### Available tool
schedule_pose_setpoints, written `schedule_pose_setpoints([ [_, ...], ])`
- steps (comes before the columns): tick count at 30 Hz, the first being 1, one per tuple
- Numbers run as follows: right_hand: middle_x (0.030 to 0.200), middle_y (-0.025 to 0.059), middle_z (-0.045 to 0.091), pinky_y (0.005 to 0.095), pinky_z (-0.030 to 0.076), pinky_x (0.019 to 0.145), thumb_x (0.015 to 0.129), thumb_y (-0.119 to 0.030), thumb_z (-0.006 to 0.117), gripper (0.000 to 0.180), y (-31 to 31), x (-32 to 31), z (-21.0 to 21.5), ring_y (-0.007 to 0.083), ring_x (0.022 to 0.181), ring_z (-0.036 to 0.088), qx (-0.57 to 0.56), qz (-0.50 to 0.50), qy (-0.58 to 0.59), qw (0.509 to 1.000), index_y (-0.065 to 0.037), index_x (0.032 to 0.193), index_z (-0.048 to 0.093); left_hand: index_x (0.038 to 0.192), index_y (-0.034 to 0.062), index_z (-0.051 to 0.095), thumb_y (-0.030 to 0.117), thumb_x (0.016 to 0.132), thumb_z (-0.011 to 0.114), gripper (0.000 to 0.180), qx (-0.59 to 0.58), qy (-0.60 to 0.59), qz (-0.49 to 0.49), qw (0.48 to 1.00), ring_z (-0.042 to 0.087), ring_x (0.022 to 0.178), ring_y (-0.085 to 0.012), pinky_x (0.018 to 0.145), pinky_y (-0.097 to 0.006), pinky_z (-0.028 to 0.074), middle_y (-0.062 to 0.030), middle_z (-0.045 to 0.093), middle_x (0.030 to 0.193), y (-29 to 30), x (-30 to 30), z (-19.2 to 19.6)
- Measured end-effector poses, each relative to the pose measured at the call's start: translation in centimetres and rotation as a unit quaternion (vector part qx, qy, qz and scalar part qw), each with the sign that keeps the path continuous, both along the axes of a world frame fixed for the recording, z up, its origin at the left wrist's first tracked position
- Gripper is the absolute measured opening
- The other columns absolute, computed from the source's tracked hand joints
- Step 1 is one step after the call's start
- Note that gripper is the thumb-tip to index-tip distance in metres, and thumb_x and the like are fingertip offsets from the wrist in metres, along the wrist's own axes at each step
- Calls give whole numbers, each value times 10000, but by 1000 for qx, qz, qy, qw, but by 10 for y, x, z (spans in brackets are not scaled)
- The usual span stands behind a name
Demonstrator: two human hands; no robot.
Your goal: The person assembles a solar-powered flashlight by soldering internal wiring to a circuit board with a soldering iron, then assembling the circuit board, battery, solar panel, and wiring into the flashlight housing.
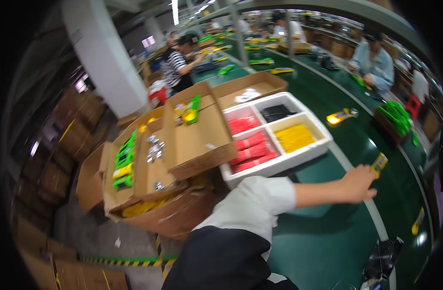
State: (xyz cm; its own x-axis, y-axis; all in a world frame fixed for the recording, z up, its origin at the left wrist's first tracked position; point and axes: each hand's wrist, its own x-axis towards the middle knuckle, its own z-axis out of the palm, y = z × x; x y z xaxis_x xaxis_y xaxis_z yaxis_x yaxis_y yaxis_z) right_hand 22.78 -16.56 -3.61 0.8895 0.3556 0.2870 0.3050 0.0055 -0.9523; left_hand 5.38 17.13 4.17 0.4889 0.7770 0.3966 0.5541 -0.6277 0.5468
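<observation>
By the left hand: one yellow item

On your left you see a white pillar, stacked cardboard boxes and striped floor tape; ahead to your right, a red stool.

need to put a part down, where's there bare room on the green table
A broad bare patch of green tabletop lies between the left forearm, the white line and the black object at lower right. A narrower strip lies between forearm and white foam tray. Crowded: the tray, filled with red, black and yellow pieces, and the cardboard boxes beside it.
</observation>
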Motion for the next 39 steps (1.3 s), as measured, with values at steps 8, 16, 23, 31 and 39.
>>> schedule_pose_setpoints([
  [8, 669, 81, 512, 248, 394, 436, 829, -188, 658, 324, 17, 13, -21, 138, 509, 464, 79, 108, 6, 991, 19, 999, 476, 994, 32, 644, 207, 813, 644, 252, 16, -69, 215, 974, 658, 789, -276, 714, -362, 520, -129, 669, 857, -171, -256, 52],
  [16, 765, 106, 549, 244, 412, 454, 836, -224, 681, 375, 40, -15, -16, 155, 564, 503, 106, 94, -55, 988, 17, 1039, 479, 1130, -24, 592, 518, 767, 630, 654, -160, 157, 587, 778, 618, 1006, -305, 847, -403, 488, -201, 627, 1091, -7, -509, 46],
  [23, 739, 107, 560, 263, 418, 461, 839, -198, 669, 310, 31, -36, -18, 164, 560, 516, 126, 32, -71, 989, 14, 989, 500, 1418, 139, 362, 635, 695, 615, 913, -300, 171, 668, 659, 401, 1304, -335, 1021, -470, 378, -158, 306, 1481, 67, -558, 2],
  [31, 709, 107, 572, 285, 426, 468, 842, -167, 655, 238, 38, -38, 2, 174, 556, 531, 109, 58, -78, 989, 11, 932, 524, 1391, 143, 414, 517, 708, 660, 816, -307, 233, 595, 705, 470, 1216, -386, 1000, -410, 396, -231, 482, 1321, 44, -534, 18],
  [39, 679, 108, 584, 306, 434, 475, 844, -137, 640, 174, 38, -46, 8, 184, 552, 545, 123, 44, -67, 989, 7, 875, 548, 1269, 120, 498, 434, 710, 700, 671, -153, 196, 473, 845, 534, 1078, -401, 934, -400, 440, -281, 512, 1152, -50, -443, 94],
])
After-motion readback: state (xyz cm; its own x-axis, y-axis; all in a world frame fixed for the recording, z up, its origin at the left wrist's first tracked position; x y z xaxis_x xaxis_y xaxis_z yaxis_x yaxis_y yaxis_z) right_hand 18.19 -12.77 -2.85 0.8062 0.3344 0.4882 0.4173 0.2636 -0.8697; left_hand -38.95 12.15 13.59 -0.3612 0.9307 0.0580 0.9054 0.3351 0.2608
